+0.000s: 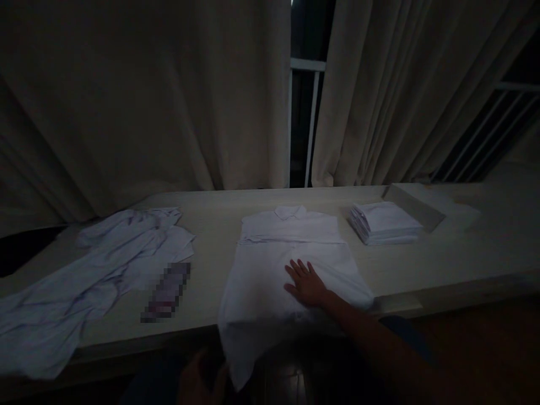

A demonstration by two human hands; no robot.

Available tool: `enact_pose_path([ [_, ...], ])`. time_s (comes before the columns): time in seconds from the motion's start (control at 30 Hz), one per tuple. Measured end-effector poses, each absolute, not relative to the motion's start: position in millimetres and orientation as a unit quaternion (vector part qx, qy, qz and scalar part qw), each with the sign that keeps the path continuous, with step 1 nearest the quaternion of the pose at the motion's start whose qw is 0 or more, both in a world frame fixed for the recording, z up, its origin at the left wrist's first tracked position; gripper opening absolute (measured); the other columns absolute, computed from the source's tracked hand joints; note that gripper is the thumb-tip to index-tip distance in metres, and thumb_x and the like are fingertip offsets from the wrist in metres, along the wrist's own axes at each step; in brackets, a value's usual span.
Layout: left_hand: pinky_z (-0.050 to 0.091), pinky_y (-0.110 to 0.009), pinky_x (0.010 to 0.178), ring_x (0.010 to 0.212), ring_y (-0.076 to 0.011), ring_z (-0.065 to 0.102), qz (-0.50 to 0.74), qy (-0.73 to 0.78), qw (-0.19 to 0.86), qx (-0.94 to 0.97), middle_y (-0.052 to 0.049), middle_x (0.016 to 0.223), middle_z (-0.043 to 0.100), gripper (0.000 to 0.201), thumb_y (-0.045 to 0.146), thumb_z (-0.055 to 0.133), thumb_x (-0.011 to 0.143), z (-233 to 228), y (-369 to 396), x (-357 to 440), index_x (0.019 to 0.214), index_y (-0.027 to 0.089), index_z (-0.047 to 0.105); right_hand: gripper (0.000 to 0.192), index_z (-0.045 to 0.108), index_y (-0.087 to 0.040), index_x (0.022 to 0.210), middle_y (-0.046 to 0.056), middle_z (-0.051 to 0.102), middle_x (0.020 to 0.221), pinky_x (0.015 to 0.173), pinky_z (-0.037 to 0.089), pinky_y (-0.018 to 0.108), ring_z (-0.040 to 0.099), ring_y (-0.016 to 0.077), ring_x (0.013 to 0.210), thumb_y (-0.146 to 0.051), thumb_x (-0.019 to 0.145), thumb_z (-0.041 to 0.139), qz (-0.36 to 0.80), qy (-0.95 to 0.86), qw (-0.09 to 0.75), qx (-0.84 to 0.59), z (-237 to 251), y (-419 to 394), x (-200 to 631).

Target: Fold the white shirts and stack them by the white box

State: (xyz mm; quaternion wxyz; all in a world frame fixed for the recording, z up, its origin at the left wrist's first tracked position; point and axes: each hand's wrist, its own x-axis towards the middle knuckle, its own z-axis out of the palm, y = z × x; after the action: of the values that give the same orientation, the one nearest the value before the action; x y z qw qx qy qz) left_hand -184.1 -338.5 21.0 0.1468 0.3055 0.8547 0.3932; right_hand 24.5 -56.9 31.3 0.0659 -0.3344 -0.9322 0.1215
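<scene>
A white collared shirt (261,287) is spread out with its collar away from me, and a folded crease crosses its upper part. Its lower end hangs over the table's near edge. My right hand (307,286) lies flat on the shirt, a little right of its middle, fingers spread. Low in the view, my left hand (200,379) is beside the hanging left corner of the hem. That hand is dark and partly cut off, but its thumb and fingers look apart with nothing visible between them. Whether it touches the cloth I cannot tell.
A neat stack of folded white garments (386,222) stands to the right, with a pale flat panel (415,205) behind it. Crumpled white clothes (113,259) are heaped at left, next to a blurred-out object (166,292). Beige curtains (236,95) hang behind the pale table (211,225).
</scene>
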Motion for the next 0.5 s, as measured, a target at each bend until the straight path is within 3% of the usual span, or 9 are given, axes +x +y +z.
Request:
enact_pose_path([
  [0.07, 0.044, -0.049, 0.105, 0.122, -0.0330, 0.055, 0.354, 0.853, 0.079, 0.376, -0.018, 0.130, 0.058, 0.068, 0.061, 0.051, 0.078, 42.0, -317.4, -193.0, 0.125, 0.013, 0.053, 0.070, 0.032, -0.023, 0.152, 0.009, 0.023, 0.160, 0.118, 0.012, 0.054, 0.015, 0.0294, 0.148, -0.064, 0.096, 0.030, 0.137, -0.935, 0.076, -0.317, 31.7, -59.5, 22.6],
  [0.13, 0.044, -0.044, 0.106, 0.122, -0.0284, 0.056, 0.313, 0.832, 0.069, 0.453, -0.014, 0.132, 0.058, 0.057, 0.056, 0.044, 0.086, 59.0, -284.2, -200.3, 0.126, 0.017, 0.054, 0.066, 0.038, -0.021, 0.149, 0.010, 0.031, 0.157, 0.118, 0.018, 0.050, 0.025, 0.0279, 0.146, -0.062, 0.097, 0.030, 0.145, -0.932, 0.102, -0.316, 35.7, -58.1, 20.8],
  [0.27, 0.038, -0.039, 0.111, 0.130, -0.0244, 0.051, 0.221, 0.773, 0.053, 0.593, -0.014, 0.139, 0.055, 0.055, 0.047, 0.036, 0.093, 67.3, -196.5, -214.6, 0.131, 0.012, 0.053, 0.058, 0.050, -0.016, 0.141, 0.013, 0.046, 0.148, 0.117, 0.021, 0.043, 0.039, 0.0249, 0.139, -0.050, 0.102, 0.023, 0.095, -0.899, 0.179, -0.389, 49.6, -35.6, 26.2],
  [0.37, 0.030, -0.043, 0.115, 0.141, -0.0263, 0.036, 0.144, 0.739, 0.021, 0.657, -0.014, 0.151, 0.043, 0.057, 0.046, 0.035, 0.094, 59.4, -135.3, -230.5, 0.138, 0.013, 0.050, 0.061, 0.046, -0.015, 0.144, 0.015, 0.042, 0.150, 0.116, 0.018, 0.051, 0.033, 0.0308, 0.141, -0.052, 0.101, 0.025, 0.052, -0.862, 0.171, -0.475, 49.9, -8.2, 49.7],
  [0.5, 0.027, -0.055, 0.112, 0.145, -0.0345, 0.025, 0.072, 0.738, -0.016, 0.671, -0.015, 0.157, 0.031, 0.062, 0.054, 0.033, 0.095, 38.8, -85.2, -252.2, 0.147, 0.021, 0.041, 0.072, 0.033, -0.024, 0.152, 0.013, 0.026, 0.159, 0.112, 0.014, 0.064, 0.018, 0.0408, 0.145, -0.067, 0.095, 0.029, 0.059, -0.841, 0.087, -0.531, 26.7, 14.5, 86.0],
])
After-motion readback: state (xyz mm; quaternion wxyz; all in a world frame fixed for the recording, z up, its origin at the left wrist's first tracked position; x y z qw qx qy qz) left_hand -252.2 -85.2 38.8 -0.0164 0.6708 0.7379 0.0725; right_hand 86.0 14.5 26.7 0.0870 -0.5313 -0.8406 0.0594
